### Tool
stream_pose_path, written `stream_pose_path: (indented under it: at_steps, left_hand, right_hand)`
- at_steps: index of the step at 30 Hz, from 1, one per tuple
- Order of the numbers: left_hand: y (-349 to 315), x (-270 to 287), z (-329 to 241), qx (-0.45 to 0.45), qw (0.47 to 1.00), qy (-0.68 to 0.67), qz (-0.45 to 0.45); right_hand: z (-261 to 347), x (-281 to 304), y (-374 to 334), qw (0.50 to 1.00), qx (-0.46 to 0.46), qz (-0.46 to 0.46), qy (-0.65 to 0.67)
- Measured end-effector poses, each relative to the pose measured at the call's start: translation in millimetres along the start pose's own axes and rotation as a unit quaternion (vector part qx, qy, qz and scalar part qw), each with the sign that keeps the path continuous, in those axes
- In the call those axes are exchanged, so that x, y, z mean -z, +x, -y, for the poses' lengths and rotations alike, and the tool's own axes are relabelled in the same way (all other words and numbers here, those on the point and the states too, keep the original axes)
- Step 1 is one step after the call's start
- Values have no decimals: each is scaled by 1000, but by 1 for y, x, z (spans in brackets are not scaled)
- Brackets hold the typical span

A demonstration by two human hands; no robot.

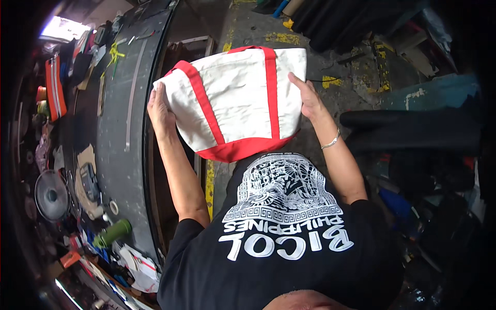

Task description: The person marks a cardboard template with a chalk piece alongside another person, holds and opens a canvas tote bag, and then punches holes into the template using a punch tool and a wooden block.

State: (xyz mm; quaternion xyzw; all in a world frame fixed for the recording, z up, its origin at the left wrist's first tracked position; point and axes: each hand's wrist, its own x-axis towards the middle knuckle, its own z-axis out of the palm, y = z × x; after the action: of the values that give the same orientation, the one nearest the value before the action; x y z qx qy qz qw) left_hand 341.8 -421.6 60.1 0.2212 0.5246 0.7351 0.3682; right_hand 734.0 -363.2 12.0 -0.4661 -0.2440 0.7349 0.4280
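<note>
A white canvas tote bag (235, 103) with red straps and a red base is held up in front of my chest. My left hand (161, 111) grips its left upper edge, the thumb on the near face and the other fingers partly hidden. On the opposite side, my right hand (308, 96) holds the right edge near the top, its fingers mostly behind the cloth. The bag's near face looks slightly creased, and both red straps run down it to the base. Its inside is hidden from me.
Along the left runs a long dark worktable (121, 113). An electric fan (51, 195), a green cylinder (112, 233) and an orange striped piece (55, 89) are on that side. Dark rolls of material (413, 129) lie at the right, above a floor with yellow markings (283, 38).
</note>
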Motion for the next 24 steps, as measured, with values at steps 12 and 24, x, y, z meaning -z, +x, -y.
stream_pose_path:
  at_steps: [12, 24]
  left_hand:
    - [260, -139, 41, 6, 997, 8, 73]
    - [447, -287, 67, -39, 997, -20, -55]
  right_hand:
    - [110, -43, 251, 998, 52, 2, 38]
    - [286, -93, 603, 984, -22, 170, -48]
